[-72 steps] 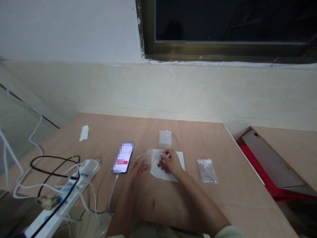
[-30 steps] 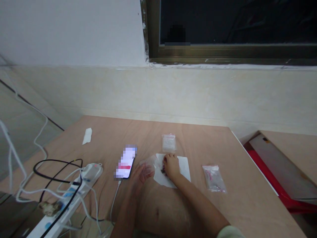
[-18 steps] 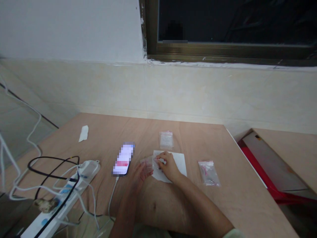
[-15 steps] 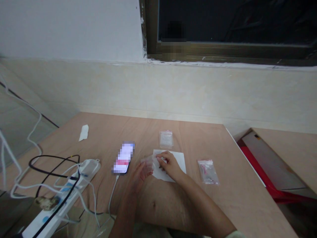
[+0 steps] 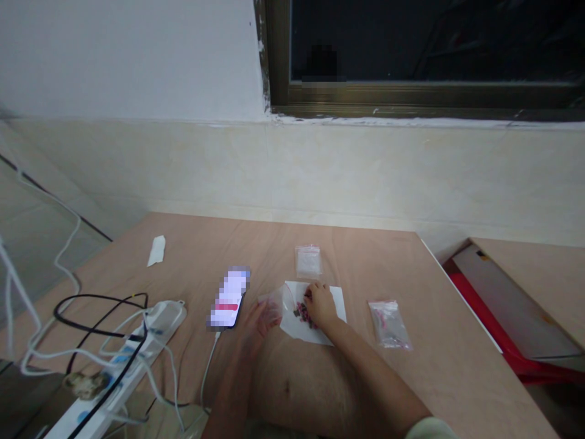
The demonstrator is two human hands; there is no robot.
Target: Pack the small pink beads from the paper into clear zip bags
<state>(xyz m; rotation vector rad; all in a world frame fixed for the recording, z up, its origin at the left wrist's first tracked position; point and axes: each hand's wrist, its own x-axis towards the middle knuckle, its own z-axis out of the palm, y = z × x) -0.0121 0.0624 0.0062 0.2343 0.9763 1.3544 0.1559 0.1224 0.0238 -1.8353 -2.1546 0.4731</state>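
The right hand [image 5: 320,303] has moved from the clear bag [image 5: 276,301] to the pink pile [image 5: 303,313] at lower centre — grip hidden — leaving the left hand [image 5: 256,320] alone clamped on the bag.

A phone [image 5: 230,299] glows just beside your left hand [image 5: 256,322], a cable-strewn power strip [image 5: 168,314] farther left, a dark window [image 5: 411,42] beyond.

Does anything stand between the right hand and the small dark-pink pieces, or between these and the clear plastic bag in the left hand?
Nothing visible does. The right hand is at the small dark-pink pieces; only white paper shows between them and the clear plastic bag in the left hand.
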